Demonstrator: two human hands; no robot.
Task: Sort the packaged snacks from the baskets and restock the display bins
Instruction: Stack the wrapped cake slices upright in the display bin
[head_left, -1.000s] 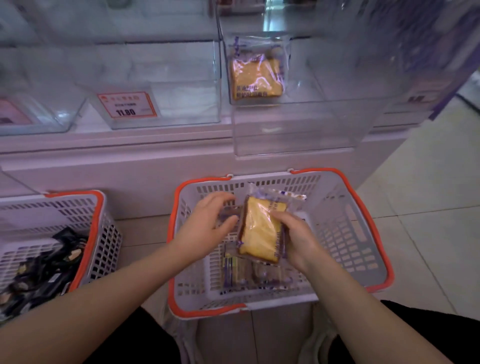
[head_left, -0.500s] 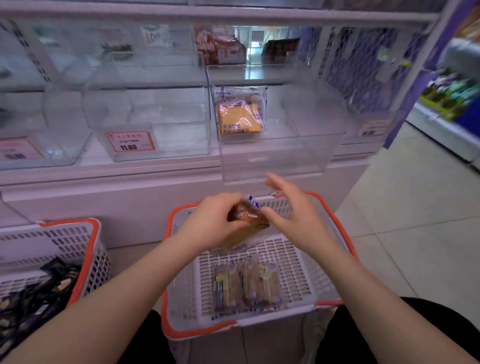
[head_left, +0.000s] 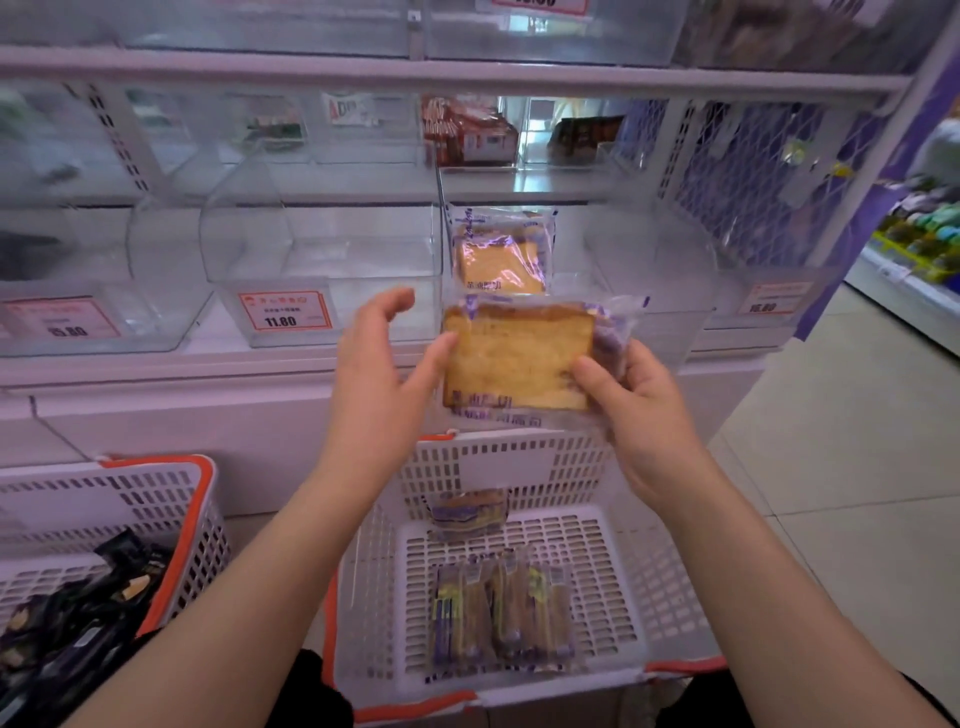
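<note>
**Cake pack raised toward the clear bin**

The right hand (head_left: 641, 410) grips a wrapped slice of cake (head_left: 519, 356) by its right edge, thumb pressed on the front of the wrapper and fingers curled behind, so the printed face looks back at the person. That grip leaves the top edge free to go into a bin first. The left hand (head_left: 379, 374) is spread, fingers loosely extended, its thumb just touching the pack's left edge; it holds nothing and looks to be steadying the pack, not carrying it.

The pack hangs in the air above the middle basket (head_left: 519, 467), right in front of the clear display bin (head_left: 649, 322), where one matching cake pack (head_left: 501, 252) already stands upright against the left wall. Judging by that match, this bin is the target, and the held pack will need to be slipped over the front lip and stood beside the first.

More packs lie in the basket: a row of them (head_left: 501, 613) on edge and one (head_left: 467, 512) at the back, possibly the same cake, though it is too blurred to be sure. A second basket (head_left: 156, 499) on the left holds dark-wrapped snacks (head_left: 78, 618).
</note>
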